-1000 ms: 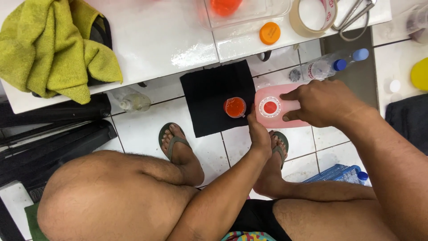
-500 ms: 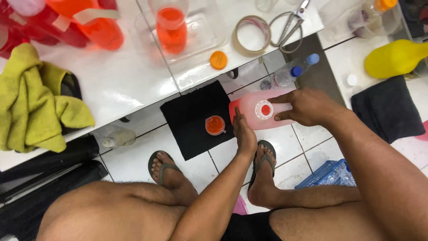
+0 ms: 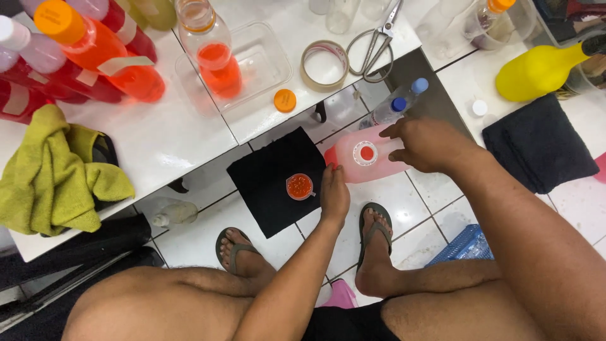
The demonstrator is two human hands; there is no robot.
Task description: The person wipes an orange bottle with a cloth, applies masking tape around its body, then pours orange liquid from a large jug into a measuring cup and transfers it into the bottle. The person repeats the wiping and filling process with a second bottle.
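Observation:
A small clear cup (image 3: 300, 186) of orange-red liquid stands on a black cloth (image 3: 265, 183) on the tiled floor. Just to its right is a pink plastic jug (image 3: 363, 165) with a white-ringed red mouth facing up. My right hand (image 3: 429, 144) grips the jug's right side. My left hand (image 3: 334, 192) sits between cup and jug, its fingertips touching the jug's left end and its thumb side next to the cup's handle; whether it grips either one is not visible. My feet in flip-flops are below.
A white table (image 3: 189, 145) above holds bottles of red-orange liquid, an open bottle in a clear tray (image 3: 265, 63), an orange cap, a tape roll (image 3: 324, 65), scissors (image 3: 374, 39) and a green towel (image 3: 57, 170). Two blue-capped bottles, a yellow bottle (image 3: 536, 72), a dark cloth and a blue basket are on the floor.
The view has swung up toward the table, bringing the bottles and tray into sight. The jug's mouth now sits slightly farther from the cup. Both hands stay on the same things.

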